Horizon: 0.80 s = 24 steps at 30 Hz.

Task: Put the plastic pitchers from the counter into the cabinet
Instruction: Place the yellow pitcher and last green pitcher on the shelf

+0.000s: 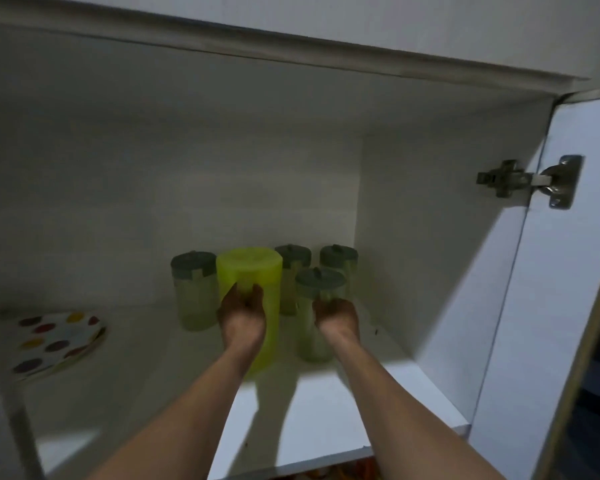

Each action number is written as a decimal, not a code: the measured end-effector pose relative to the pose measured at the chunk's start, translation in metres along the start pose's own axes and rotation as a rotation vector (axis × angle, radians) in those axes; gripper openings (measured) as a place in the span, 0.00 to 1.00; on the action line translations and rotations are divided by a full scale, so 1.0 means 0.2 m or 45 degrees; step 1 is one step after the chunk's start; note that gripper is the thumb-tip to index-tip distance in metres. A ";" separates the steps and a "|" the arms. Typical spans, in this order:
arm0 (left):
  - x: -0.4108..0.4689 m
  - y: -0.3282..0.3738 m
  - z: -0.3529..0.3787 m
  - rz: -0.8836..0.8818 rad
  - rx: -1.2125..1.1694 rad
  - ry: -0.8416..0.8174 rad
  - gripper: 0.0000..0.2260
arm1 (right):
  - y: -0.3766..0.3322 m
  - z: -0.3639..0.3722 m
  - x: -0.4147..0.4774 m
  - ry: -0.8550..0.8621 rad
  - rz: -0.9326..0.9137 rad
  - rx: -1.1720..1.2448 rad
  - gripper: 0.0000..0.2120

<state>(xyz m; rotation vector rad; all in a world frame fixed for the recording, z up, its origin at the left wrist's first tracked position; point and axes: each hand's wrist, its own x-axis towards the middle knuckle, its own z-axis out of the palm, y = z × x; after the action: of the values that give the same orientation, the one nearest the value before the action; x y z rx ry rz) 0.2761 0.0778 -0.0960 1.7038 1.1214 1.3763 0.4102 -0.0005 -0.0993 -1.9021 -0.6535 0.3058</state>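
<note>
Both hands gripped pitchers at centre frame, left hand [242, 315] on the yellow-green pitcher [253, 299], right hand [336, 317] on a grey-lidded pitcher [317, 313], seating them on the cabinet shelf [378, 403]

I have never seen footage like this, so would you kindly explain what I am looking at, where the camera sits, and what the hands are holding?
There is no machine here: a person wears a wide-angle camera on the head, so the single picture looks forward and down along both bare arms into an open cabinet with its door swung out on the right.

The left hand grips the handle of a yellow-green pitcher. The right hand grips a clear pitcher with a grey lid. Both seem to stand on the white shelf.

Three more clear grey-lidded pitchers stand around and behind them. At the far left of the shelf lies a stack of spotted plates.
</note>
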 end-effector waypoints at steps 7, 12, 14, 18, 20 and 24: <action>0.11 -0.05 0.11 -0.098 0.024 -0.011 0.24 | 0.02 0.07 0.14 -0.041 0.008 -0.062 0.16; 0.11 -0.01 0.10 -0.092 0.171 -0.054 0.29 | 0.00 0.08 0.15 -0.097 0.015 -0.148 0.17; 0.10 0.00 0.08 -0.072 0.190 -0.058 0.30 | -0.01 0.08 0.14 -0.119 0.012 -0.196 0.21; 0.08 0.02 0.03 0.005 0.178 0.024 0.28 | -0.04 0.05 0.09 -0.128 0.030 -0.289 0.31; 0.05 0.05 -0.01 0.055 0.247 0.109 0.29 | -0.06 0.02 0.05 -0.115 0.033 -0.359 0.38; 0.01 0.14 -0.10 0.281 0.435 0.223 0.32 | -0.13 -0.06 -0.07 -0.038 -0.003 -0.513 0.37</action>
<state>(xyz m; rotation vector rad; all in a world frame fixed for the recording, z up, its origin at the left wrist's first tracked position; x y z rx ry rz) 0.2616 0.0689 -0.0657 2.0295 1.3612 1.5624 0.3969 -0.0094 -0.0722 -2.2827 -0.7810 0.2116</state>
